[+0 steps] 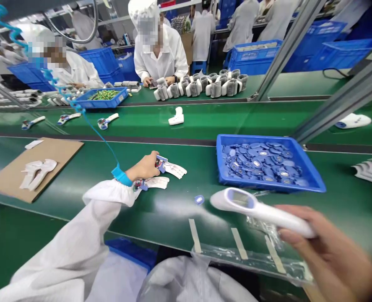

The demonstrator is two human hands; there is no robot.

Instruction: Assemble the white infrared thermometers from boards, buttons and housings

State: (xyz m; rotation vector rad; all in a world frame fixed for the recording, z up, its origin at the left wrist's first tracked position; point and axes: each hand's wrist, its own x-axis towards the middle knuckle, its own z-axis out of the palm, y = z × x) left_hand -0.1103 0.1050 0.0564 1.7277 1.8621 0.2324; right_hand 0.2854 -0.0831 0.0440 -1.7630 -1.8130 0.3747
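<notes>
In my right hand point(327, 247), blurred at the right, is a white infrared thermometer point(267, 212), its handle between thumb and fingers. Its small display sits in a blue surround and points up. My left hand point(146, 165), with a blue wrist strap point(122, 175) and coiled cord, is closed on the head end of an opened thermometer half point(175, 169). That half shows a white handle shell and a blue part with electronics. Another opened half point(156, 183) lies just below, partly under my left wrist. A loose blue oval cover point(199, 199) rests on the bench between my hands.
A blue tray point(318, 184) of blue oval covers stands at the right. White shells point(39, 172) lie on cardboard point(64, 161) at left. Beyond runs a green conveyor point(135, 123) with thermometer parts. Slanting metal posts point(333, 105) rise at right; co-workers point(160, 50) sit opposite.
</notes>
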